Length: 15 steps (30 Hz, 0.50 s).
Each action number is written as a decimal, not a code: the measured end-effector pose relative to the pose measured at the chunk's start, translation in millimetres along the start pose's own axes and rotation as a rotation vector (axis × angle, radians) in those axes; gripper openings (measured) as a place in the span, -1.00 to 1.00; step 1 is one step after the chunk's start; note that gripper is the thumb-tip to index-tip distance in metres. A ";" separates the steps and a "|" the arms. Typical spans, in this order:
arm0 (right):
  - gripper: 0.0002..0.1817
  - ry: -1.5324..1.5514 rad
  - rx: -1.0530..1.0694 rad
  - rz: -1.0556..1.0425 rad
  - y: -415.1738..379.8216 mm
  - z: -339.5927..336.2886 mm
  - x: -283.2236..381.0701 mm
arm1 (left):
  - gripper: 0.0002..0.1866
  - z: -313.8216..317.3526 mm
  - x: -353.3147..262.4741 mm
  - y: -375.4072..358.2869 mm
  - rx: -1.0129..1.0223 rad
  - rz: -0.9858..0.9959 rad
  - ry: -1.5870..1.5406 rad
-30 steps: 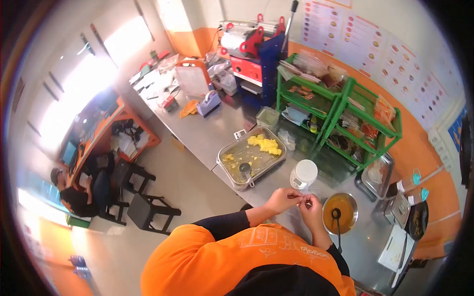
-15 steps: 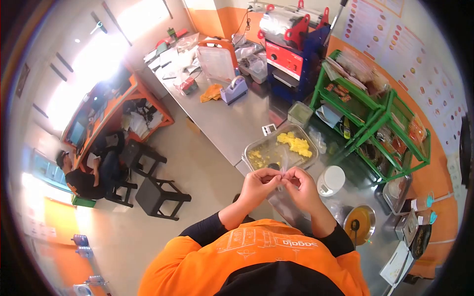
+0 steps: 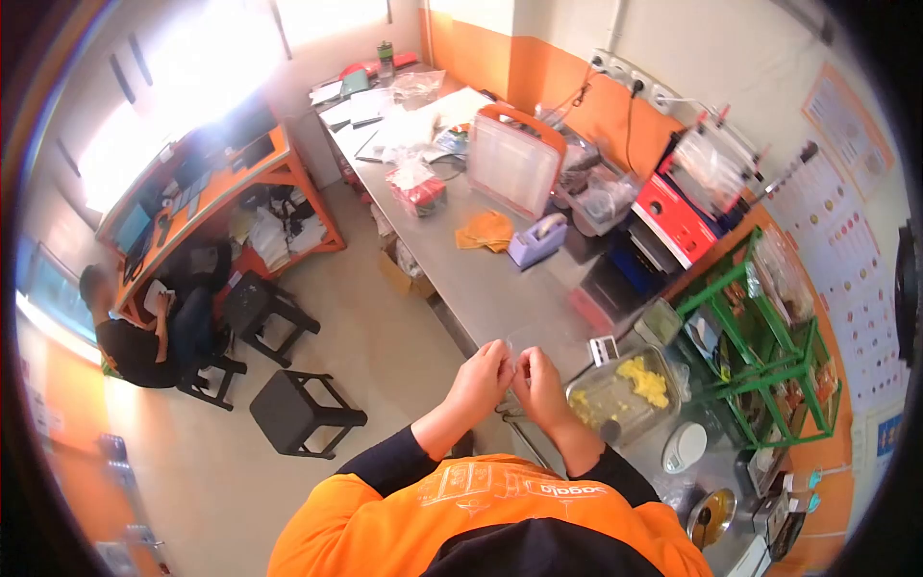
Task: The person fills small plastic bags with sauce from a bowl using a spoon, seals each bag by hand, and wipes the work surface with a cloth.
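My left hand [image 3: 481, 380] is closed, its fingers pinched together close to the table's front edge. Just beside it, my right hand [image 3: 541, 387] is closed in a similar pinch. A thin clear plastic piece [image 3: 511, 343] shows faintly between the fingertips; its shape is mostly hidden. Nearest to my right hand is a clear rectangular tub [image 3: 596, 388] holding yellow crumbly food [image 3: 642, 382]. A small white device [image 3: 603, 350] stands at the tub's far edge.
A purple tape dispenser [image 3: 538, 240], orange cloth [image 3: 484, 231] and clear case [image 3: 514, 163] sit on the steel table [image 3: 437, 255]. Rightward are a red-fronted machine [image 3: 673, 221], green racks [image 3: 769, 385], white round scale [image 3: 685, 447] and bowl [image 3: 711, 519]. Black stools [image 3: 306, 413] and a seated person [image 3: 144, 337] are left.
The view has turned toward the right, along the table. Both hands have moved left from in front of the tub to the table edge, still pinched close together.
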State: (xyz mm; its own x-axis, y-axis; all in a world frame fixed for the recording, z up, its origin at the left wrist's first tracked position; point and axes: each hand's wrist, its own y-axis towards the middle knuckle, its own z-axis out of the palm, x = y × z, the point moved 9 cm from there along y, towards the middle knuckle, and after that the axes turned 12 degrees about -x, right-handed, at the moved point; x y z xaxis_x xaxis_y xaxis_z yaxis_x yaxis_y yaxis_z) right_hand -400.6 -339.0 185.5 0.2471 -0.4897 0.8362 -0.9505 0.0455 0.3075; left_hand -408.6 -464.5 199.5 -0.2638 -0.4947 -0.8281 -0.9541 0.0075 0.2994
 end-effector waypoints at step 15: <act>-0.26 -0.699 -0.134 -0.151 268.5 235.3 -171.7 | -0.81 -131.1 244.3 -49.9 -0.025 -0.432 0.469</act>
State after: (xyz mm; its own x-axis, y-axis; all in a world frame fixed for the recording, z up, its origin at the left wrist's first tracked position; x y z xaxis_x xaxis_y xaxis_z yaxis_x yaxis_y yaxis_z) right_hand -742.6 -447.5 17.6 0.1527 -0.9389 0.3085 -0.8733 0.0179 0.4869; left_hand -406.8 -699.6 44.4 0.2395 -0.7767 -0.5825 -0.9554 -0.2952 0.0008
